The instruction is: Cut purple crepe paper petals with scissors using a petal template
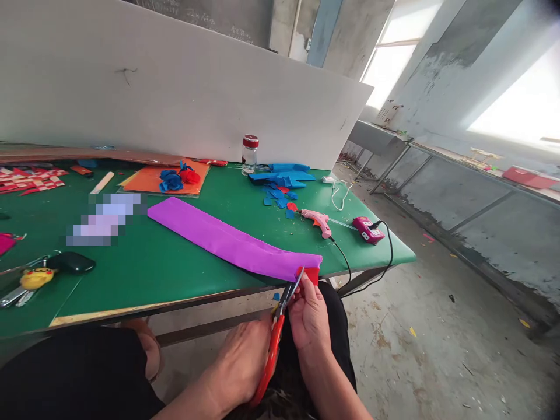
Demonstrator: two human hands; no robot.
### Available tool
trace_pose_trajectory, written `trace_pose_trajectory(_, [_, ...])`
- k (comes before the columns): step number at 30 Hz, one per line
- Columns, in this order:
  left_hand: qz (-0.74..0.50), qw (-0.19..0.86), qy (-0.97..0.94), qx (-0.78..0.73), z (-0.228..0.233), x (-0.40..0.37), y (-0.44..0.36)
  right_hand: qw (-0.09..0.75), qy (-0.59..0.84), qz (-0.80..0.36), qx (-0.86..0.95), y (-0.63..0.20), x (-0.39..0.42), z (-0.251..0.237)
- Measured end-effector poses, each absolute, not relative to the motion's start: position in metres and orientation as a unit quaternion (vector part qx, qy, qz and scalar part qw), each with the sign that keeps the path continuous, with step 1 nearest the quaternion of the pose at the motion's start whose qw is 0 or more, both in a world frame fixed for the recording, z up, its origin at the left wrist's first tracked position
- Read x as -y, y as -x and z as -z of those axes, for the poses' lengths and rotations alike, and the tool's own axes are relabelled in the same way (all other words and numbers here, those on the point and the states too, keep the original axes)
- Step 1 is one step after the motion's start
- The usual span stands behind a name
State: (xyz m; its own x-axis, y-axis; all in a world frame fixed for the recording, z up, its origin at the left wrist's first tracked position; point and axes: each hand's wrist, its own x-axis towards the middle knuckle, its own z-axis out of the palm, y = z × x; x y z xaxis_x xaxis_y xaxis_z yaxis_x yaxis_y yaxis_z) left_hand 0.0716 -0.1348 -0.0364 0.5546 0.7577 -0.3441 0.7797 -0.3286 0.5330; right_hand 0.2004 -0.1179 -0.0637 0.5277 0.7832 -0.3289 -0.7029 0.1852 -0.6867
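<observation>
Scissors [276, 333] sit gripped in left hand [245, 357], blades angled up-right to red piece [313, 275] pinched by right hand [311, 315], nearer purple strip [231, 244], whose long axis runs away leftward across green table [153, 280].

Windows [388, 61] (perhaps 2), stained wall [452, 76], gray floor [406, 356].

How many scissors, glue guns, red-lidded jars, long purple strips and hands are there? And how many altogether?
Scissors: 1 pair
Pink glue gun: 1
Red-lidded jar: 1
Long purple strip: 1
Hands: 2, left hand and right hand
Total: 6
</observation>
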Motion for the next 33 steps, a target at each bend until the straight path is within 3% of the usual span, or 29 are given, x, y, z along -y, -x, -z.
trace_pose_trajectory(15, [0.032, 0.352, -0.824, -0.442, 0.020, 0.142, -0.066, 0.790, 0.441, -0.418, 0.089, -0.210, 0.117, 0.060])
trace_pose_trajectory(33, [0.046, 0.349, -0.835, -0.423, 0.017, 0.140, -0.070, 0.789, 0.425, -0.436, 0.078, -0.210, 0.124, 0.050])
